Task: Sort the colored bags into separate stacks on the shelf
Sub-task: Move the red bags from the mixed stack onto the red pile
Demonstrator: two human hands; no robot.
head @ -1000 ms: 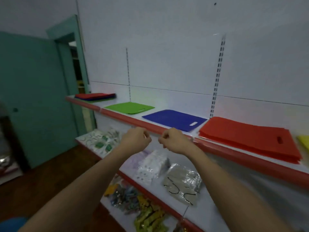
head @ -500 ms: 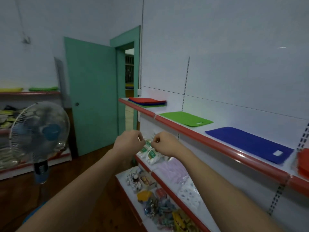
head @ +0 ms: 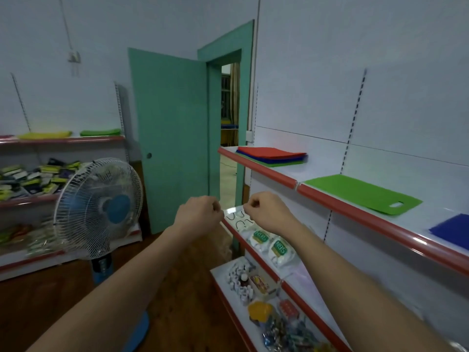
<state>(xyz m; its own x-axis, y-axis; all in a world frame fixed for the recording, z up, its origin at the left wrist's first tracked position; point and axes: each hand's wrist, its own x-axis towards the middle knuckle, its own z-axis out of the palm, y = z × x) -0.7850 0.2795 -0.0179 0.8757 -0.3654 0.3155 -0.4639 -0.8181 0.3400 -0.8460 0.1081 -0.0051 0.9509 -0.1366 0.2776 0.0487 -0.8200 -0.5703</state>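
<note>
Two hands: left hand (head: 196,215) and right hand (head: 266,212) clenched, nothing held.
Mixed stack (head: 272,155): laid on shelf (head: 256,165).
Green bag (head: 363,193): alone.

Both arms outstretched, left grip (head: 200,212) and right grip (head: 264,209) curled, empty.

Green bag (head: 365,193): matt, cloth-like sheet with a fine grainy surface
Mixed bag stack (head: 272,156): same matt fabric look, red on top
Shelf (head: 416,246): smooth white board, glossy red plastic-looking edge strip
Door (head: 172,133): painted teal, flat and smooth
Floor (head: 182,295): dark reddish wood, slight sheen
Fan (head: 99,209): thin white wire grille, blue plastic hub
Packets (head: 280,250): shiny clear plastic film
</note>
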